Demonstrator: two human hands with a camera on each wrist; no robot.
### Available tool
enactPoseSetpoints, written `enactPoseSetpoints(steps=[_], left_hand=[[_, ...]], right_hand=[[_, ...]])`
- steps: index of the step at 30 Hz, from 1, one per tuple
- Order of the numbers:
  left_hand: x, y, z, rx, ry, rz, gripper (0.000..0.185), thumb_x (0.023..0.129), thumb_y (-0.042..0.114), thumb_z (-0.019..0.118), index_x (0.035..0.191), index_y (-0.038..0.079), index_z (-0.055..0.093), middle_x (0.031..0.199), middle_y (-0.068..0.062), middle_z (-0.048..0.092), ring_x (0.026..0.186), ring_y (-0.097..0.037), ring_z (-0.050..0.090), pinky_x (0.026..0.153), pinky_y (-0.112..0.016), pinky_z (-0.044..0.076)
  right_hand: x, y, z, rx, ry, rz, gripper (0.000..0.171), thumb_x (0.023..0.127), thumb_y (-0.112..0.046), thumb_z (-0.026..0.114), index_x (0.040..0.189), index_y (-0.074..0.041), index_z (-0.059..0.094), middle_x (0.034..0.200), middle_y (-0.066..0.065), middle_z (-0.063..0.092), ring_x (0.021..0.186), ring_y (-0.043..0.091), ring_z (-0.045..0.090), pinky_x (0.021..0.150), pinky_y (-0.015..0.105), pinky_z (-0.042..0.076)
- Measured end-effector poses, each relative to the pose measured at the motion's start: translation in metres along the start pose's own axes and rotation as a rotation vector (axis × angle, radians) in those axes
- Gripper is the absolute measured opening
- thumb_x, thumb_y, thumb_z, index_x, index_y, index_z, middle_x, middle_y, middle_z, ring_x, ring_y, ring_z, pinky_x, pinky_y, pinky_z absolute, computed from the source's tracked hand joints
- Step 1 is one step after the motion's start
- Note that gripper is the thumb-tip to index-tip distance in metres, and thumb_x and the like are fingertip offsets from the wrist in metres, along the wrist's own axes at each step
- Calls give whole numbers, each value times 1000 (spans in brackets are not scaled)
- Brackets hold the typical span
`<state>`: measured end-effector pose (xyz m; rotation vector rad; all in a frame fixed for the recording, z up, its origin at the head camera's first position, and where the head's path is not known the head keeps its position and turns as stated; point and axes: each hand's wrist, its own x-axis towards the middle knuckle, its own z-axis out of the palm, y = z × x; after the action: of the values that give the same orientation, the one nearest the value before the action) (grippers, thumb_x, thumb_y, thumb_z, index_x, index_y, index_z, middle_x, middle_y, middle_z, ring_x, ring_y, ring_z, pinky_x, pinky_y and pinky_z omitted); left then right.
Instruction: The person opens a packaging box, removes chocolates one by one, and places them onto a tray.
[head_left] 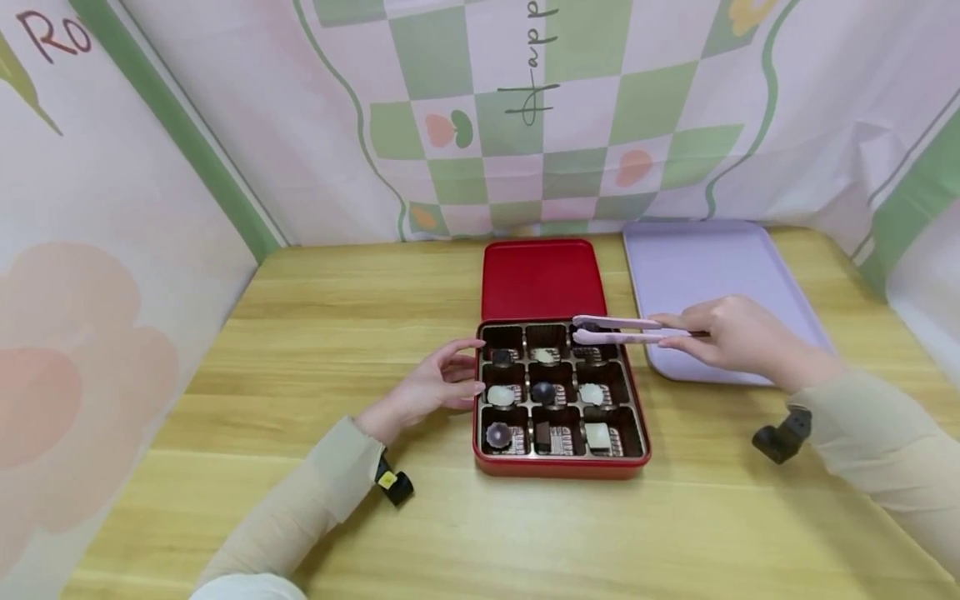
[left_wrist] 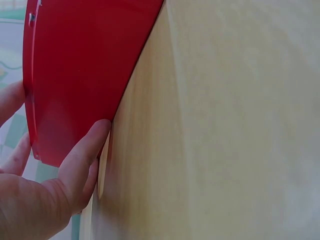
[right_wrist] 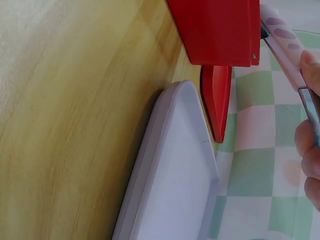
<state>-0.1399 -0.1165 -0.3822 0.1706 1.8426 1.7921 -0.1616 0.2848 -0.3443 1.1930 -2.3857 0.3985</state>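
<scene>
My right hand [head_left: 738,337] grips a pair of pink tongs [head_left: 618,337], whose tips are over the far-right compartment of the red tin box [head_left: 562,468]. A dark chocolate [right_wrist: 264,31] shows at the tong tips in the right wrist view, close over the tin's edge. In the tin, a divided tray holds several chocolates, among them a round dark one [head_left: 543,392], a white square [head_left: 597,437] and a purple-brown one [head_left: 498,434]. My left hand [head_left: 427,387] rests its spread fingertips against the tin's left side; in the left wrist view the thumb [left_wrist: 82,155] lies low near the table.
Behind the tin lies its red lid [head_left: 542,279], laid back on the wooden table [head_left: 337,333]. To the right, under my right hand, is a pale lilac tray [head_left: 701,258]. A checked cloth [head_left: 510,150] hangs at the table's back edge.
</scene>
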Motion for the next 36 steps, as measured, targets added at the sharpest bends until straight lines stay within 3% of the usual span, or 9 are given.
enactPoseSetpoints(steps=[5,13,19,25,29,36], left_hand=[[-2,2,1,0,-6,4,65,87,-8,59,144,13,35,139,-22,38,120,-30,47,85,-42,58],[-1,0,-1,-3,-4,-4,66,86,-7,59,144,14,36,139,-22,37,121,-31,45,85,-42,58],[-1,-1,-2,-2,-6,-5,66,86,-8,59,144,15,36,139,-21,37,122,-32,45,85,-41,58],[0,-1,-1,-2,-5,1,66,86,-7,60,143,15,36,138,-21,38,122,-32,46,84,-41,58],[0,-1,-1,-2,-4,4,66,86,-8,59,143,15,36,138,-21,38,122,-32,46,84,-42,58],[-1,0,0,2,-4,0,66,86,-7,59,143,15,37,139,-20,38,122,-30,46,85,-41,58]], right_hand=[[-1,2,-3,2,40,8,52,89,-52,57,93,-4,76,66,0,69,52,-6,40,42,16,35],[-6,12,-11,-11,103,25,56,91,-53,52,95,-3,75,62,1,67,50,-7,34,42,14,29],[-14,26,-18,-52,126,82,55,90,-53,54,98,-3,74,66,7,69,50,-5,35,42,15,29],[-23,38,-28,-108,103,186,42,86,-44,66,103,-6,73,74,15,71,47,0,39,40,18,31],[-27,44,-32,-129,83,247,44,85,-44,67,102,-4,73,74,17,71,45,5,39,38,21,29],[-29,53,-33,-165,-36,405,34,77,-25,76,103,-3,73,55,13,62,44,14,37,38,29,30]])
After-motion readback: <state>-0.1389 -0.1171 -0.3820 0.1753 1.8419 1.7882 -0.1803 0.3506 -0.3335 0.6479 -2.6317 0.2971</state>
